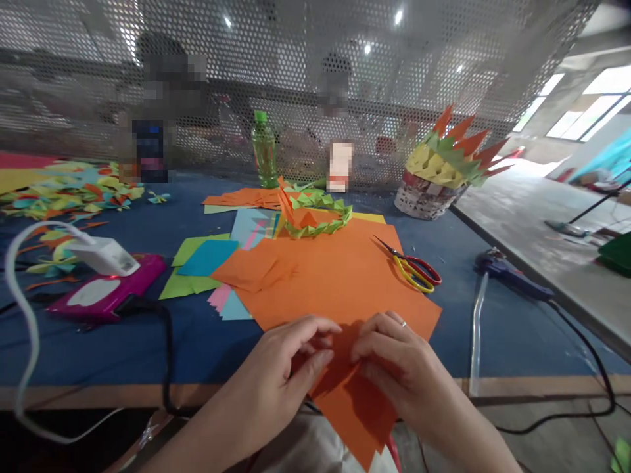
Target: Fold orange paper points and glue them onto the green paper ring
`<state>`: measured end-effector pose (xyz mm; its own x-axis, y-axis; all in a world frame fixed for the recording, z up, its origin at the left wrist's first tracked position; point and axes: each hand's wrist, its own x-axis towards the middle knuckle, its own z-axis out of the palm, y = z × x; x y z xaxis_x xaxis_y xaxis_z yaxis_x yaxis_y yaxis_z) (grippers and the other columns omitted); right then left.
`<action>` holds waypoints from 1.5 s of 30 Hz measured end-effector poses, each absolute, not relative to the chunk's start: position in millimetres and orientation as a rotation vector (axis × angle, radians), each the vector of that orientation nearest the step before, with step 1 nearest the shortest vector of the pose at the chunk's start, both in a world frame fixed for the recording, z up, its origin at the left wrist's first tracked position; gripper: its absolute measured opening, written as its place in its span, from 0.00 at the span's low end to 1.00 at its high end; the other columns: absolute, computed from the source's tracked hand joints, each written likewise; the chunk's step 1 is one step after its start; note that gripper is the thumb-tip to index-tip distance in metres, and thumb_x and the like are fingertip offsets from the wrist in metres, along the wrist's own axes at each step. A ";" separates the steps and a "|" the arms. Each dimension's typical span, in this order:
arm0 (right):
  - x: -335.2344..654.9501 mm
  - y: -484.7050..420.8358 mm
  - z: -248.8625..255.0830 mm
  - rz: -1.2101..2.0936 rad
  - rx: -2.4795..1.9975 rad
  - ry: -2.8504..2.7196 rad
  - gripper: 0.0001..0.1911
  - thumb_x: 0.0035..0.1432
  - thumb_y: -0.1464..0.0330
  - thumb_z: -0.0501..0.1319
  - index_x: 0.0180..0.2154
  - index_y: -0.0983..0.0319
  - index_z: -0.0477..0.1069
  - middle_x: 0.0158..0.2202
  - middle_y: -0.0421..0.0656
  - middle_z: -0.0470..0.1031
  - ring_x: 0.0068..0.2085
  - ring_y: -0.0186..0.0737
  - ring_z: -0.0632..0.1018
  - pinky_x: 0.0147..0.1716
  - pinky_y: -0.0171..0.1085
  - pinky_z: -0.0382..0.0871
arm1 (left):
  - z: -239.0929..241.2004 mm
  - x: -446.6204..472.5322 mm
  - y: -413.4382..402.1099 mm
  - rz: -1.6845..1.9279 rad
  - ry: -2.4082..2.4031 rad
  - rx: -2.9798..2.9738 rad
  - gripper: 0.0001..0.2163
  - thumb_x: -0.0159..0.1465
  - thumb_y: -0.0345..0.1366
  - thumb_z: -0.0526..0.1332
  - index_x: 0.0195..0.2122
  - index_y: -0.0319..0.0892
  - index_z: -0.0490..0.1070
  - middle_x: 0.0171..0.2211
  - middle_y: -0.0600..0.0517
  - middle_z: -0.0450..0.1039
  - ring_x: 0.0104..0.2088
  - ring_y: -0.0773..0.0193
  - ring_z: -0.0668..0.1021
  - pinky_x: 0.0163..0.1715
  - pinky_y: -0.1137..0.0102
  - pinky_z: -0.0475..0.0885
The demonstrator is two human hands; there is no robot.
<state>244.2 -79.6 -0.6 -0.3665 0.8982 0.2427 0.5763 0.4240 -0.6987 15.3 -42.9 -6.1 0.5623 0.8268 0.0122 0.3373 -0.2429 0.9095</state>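
Note:
Low at the table's front edge, a folded sheet of orange paper (362, 417) hangs with a corner pointing down. My right hand (394, 358) pinches it from the right, fingertips pressed together on a fold. On the other side, my left hand (300, 361) has curled fingers around the paper's edge, with the thumb on its near face; the exact contact is partly hidden. Beneath and beyond both hands lies a large orange sheet (340, 276). Scissors (414, 268) with red and yellow handles rest on its right edge. A ring of folded green and orange paper pieces (315, 213) stands at its far side.
Blue and green paper squares (207, 259) lie left of the sheet. A magenta power strip (108, 289) with a white plug, and loose folded pieces (73, 190), are farther left. At right are a glue gun (515, 276) and a paper basket (428, 190). A green bottle (265, 154) stands behind.

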 end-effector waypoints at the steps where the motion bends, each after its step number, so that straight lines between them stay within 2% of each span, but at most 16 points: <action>1: 244.3 -80.8 0.4 0.653 -1.182 -2.062 0.16 0.62 0.82 0.56 0.38 0.55 0.72 0.40 0.38 0.72 0.43 0.34 0.73 0.42 0.34 0.67 | -5.3 16.2 -42.6 0.606 0.915 1.723 0.12 0.74 0.38 0.57 0.57 0.50 0.70 0.53 0.53 0.76 0.51 0.63 0.79 0.52 0.72 0.73; 4: 243.7 -83.9 3.8 0.545 -1.065 -2.047 0.18 0.62 0.83 0.54 0.40 0.55 0.73 0.43 0.39 0.71 0.45 0.32 0.74 0.43 0.31 0.68 | -1.6 19.1 -42.0 0.554 0.707 1.409 0.15 0.72 0.39 0.60 0.59 0.47 0.70 0.54 0.49 0.76 0.55 0.60 0.77 0.55 0.69 0.71; 6: 242.8 -85.2 5.8 0.482 -1.040 -2.048 0.16 0.63 0.82 0.54 0.38 0.55 0.73 0.43 0.39 0.71 0.46 0.31 0.74 0.44 0.30 0.69 | 1.1 21.8 -41.8 0.488 0.584 1.256 0.17 0.69 0.38 0.64 0.58 0.45 0.72 0.52 0.48 0.76 0.55 0.58 0.77 0.54 0.68 0.72; 8: 242.4 -86.2 6.3 0.448 -1.034 -2.047 0.16 0.62 0.82 0.54 0.37 0.55 0.72 0.43 0.39 0.70 0.46 0.30 0.75 0.44 0.29 0.69 | 2.2 25.7 -41.5 0.435 0.503 1.166 0.16 0.66 0.37 0.68 0.54 0.42 0.75 0.48 0.48 0.77 0.50 0.60 0.78 0.49 0.70 0.72; 10: 243.1 -87.4 4.5 0.416 -1.049 -2.036 0.17 0.62 0.81 0.54 0.39 0.54 0.72 0.46 0.40 0.69 0.48 0.31 0.75 0.45 0.29 0.70 | 1.2 30.2 -40.8 0.447 0.489 1.110 0.16 0.63 0.37 0.71 0.51 0.41 0.77 0.42 0.50 0.78 0.41 0.64 0.79 0.42 0.73 0.72; 13: 245.9 -89.9 -0.8 0.327 -1.169 -1.896 0.15 0.65 0.75 0.57 0.49 0.52 0.71 0.51 0.43 0.69 0.50 0.35 0.74 0.47 0.32 0.71 | -1.6 36.5 -38.0 0.560 0.583 1.057 0.16 0.59 0.39 0.74 0.46 0.39 0.78 0.33 0.51 0.78 0.30 0.69 0.77 0.32 0.76 0.72; 15: 247.0 -92.2 -3.7 0.317 -1.267 -1.770 0.14 0.67 0.70 0.59 0.53 0.53 0.68 0.49 0.43 0.71 0.47 0.36 0.74 0.44 0.32 0.71 | -1.6 40.1 -35.3 0.668 0.639 1.032 0.17 0.56 0.41 0.76 0.43 0.39 0.78 0.31 0.52 0.78 0.27 0.69 0.77 0.31 0.76 0.72; 17: 245.8 -95.1 -4.5 0.398 -1.315 -1.725 0.10 0.69 0.67 0.58 0.51 0.54 0.69 0.44 0.41 0.73 0.41 0.34 0.75 0.39 0.30 0.70 | 1.1 43.6 -33.3 0.748 0.674 1.021 0.17 0.55 0.41 0.76 0.41 0.39 0.78 0.31 0.53 0.79 0.28 0.69 0.78 0.31 0.76 0.72; 19: 242.1 -98.5 -3.6 0.532 -1.335 -1.733 0.07 0.71 0.64 0.56 0.45 0.55 0.71 0.38 0.40 0.74 0.36 0.33 0.74 0.35 0.29 0.69 | 5.3 47.4 -33.2 0.788 0.696 1.036 0.16 0.56 0.42 0.76 0.40 0.39 0.78 0.31 0.52 0.79 0.30 0.69 0.78 0.32 0.77 0.72; 22: 234.8 -102.8 -2.7 0.670 -1.357 -1.754 0.14 0.71 0.60 0.55 0.34 0.58 0.71 0.31 0.39 0.73 0.33 0.32 0.73 0.30 0.30 0.64 | 10.8 53.6 -37.4 0.846 0.713 1.042 0.15 0.57 0.42 0.76 0.38 0.38 0.77 0.32 0.50 0.79 0.34 0.65 0.80 0.35 0.75 0.74; 24: 231.7 -104.2 -4.5 0.674 -1.372 -1.772 0.15 0.69 0.60 0.58 0.31 0.58 0.68 0.29 0.38 0.71 0.31 0.32 0.71 0.29 0.30 0.62 | 12.4 57.1 -41.7 0.858 0.702 1.040 0.15 0.57 0.41 0.76 0.38 0.39 0.77 0.34 0.50 0.80 0.36 0.64 0.80 0.38 0.74 0.74; 29: 231.2 -105.8 -11.2 0.698 -1.369 -1.758 0.15 0.68 0.63 0.58 0.28 0.59 0.62 0.27 0.36 0.65 0.28 0.30 0.65 0.28 0.30 0.60 | 12.0 59.2 -49.5 0.870 0.701 1.034 0.10 0.59 0.38 0.74 0.36 0.40 0.77 0.34 0.51 0.80 0.35 0.67 0.79 0.37 0.77 0.73; 34: 228.7 -109.6 -8.5 1.035 -1.302 -1.548 0.23 0.67 0.53 0.58 0.26 0.61 0.63 0.25 0.35 0.61 0.27 0.29 0.59 0.27 0.31 0.54 | 11.6 54.7 -52.9 0.844 0.650 1.084 0.10 0.62 0.39 0.72 0.33 0.39 0.76 0.30 0.52 0.77 0.31 0.69 0.76 0.32 0.77 0.72; 39: 228.2 -109.7 -12.5 1.417 -1.107 -1.376 0.26 0.62 0.45 0.61 0.30 0.62 0.69 0.26 0.37 0.65 0.28 0.29 0.63 0.29 0.33 0.55 | 16.5 50.7 -60.9 0.822 0.688 1.060 0.12 0.60 0.42 0.73 0.32 0.38 0.76 0.29 0.51 0.76 0.31 0.67 0.76 0.33 0.75 0.72; 42: 230.5 -107.7 -16.9 1.409 -1.092 -1.395 0.27 0.60 0.44 0.63 0.29 0.62 0.67 0.26 0.37 0.65 0.28 0.29 0.62 0.29 0.32 0.55 | 19.2 50.1 -64.9 0.825 0.696 1.062 0.13 0.60 0.43 0.73 0.31 0.39 0.75 0.29 0.52 0.76 0.31 0.67 0.76 0.32 0.75 0.71; 45: 232.9 -105.8 -18.0 1.216 -1.096 -1.530 0.25 0.62 0.47 0.62 0.27 0.61 0.65 0.25 0.36 0.65 0.26 0.28 0.63 0.26 0.31 0.56 | 20.1 50.7 -66.6 0.855 0.674 1.094 0.12 0.60 0.43 0.73 0.30 0.40 0.75 0.28 0.54 0.74 0.29 0.69 0.74 0.30 0.77 0.68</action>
<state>232.9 -105.8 -18.0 -0.2334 0.9667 0.1050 0.1161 0.1349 -0.9840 50.7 -66.6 20.1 0.5161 0.8547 -0.0553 -0.2524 0.2135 0.9438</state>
